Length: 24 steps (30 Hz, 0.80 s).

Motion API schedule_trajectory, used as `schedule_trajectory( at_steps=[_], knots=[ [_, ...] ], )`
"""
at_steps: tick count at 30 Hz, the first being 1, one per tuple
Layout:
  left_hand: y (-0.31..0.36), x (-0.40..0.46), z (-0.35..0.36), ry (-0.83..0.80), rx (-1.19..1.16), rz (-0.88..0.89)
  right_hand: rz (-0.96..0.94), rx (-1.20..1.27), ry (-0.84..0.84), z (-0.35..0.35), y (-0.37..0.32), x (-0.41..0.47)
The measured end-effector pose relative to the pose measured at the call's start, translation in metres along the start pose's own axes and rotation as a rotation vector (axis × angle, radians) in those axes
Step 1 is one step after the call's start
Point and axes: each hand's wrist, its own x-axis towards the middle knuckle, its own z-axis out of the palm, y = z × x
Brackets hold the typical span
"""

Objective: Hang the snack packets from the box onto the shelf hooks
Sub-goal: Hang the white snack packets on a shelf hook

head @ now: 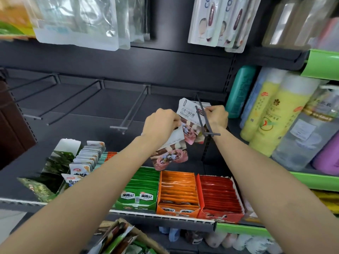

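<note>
**Threading snack packets onto the far-right hook**

The person's left hand [161, 123] grips a bunch of snack packets [170, 151], while the right hand [217, 115] pinches the top of one packet [187, 111] at the rightmost hook [203, 118]. To do this well, the packet's hanging hole should line up with the hook's tip before sliding back along the prong. Room is tight on the right, where bottles [271, 110] stand near; the neighbouring hooks [132, 110] to the left hang bare. The box [128, 239] sits low, below the shelf edge [165, 216].
</note>
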Motion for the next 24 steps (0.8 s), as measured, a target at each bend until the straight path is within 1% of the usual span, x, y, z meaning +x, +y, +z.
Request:
schedule_trajectory(
  at_steps=[3,5,7,9,10,12,15,17,18,21,24],
  knots=[
    [-0.001,0.0,0.0,-0.038,-0.044,0.03,-0.006,0.072,-0.031,0.004,0.001,0.003],
    [0.0,-0.002,0.002,-0.084,-0.022,0.089,-0.078,0.123,-0.059,0.002,0.005,-0.01],
    [0.003,-0.007,0.004,-0.132,0.004,0.156,-0.126,0.197,-0.027,-0.006,0.013,-0.032],
    [0.005,-0.011,0.006,-0.158,-0.039,0.185,-0.117,0.323,0.014,-0.018,0.022,-0.058],
    [0.007,-0.012,0.007,-0.163,-0.075,0.19,-0.11,0.356,-0.001,-0.027,0.025,-0.073],
    [0.011,-0.015,0.01,-0.155,-0.148,0.193,-0.085,0.39,-0.131,-0.043,0.03,-0.095],
    [0.022,-0.022,0.014,-0.134,-0.226,0.195,-0.032,0.512,-0.397,-0.072,0.025,-0.125],
    [0.029,-0.027,0.016,-0.122,-0.261,0.178,-0.045,0.482,-0.514,-0.082,0.023,-0.138],
    [0.031,-0.029,0.018,-0.114,-0.293,0.153,-0.071,0.432,-0.53,-0.084,0.023,-0.14],
    [0.034,-0.035,0.02,-0.074,-0.424,0.054,-0.145,0.35,-0.444,-0.086,0.028,-0.144],
    [0.022,-0.042,0.018,-0.061,-0.515,-0.032,-0.177,0.425,-0.369,-0.093,0.032,-0.145]
  ],
)
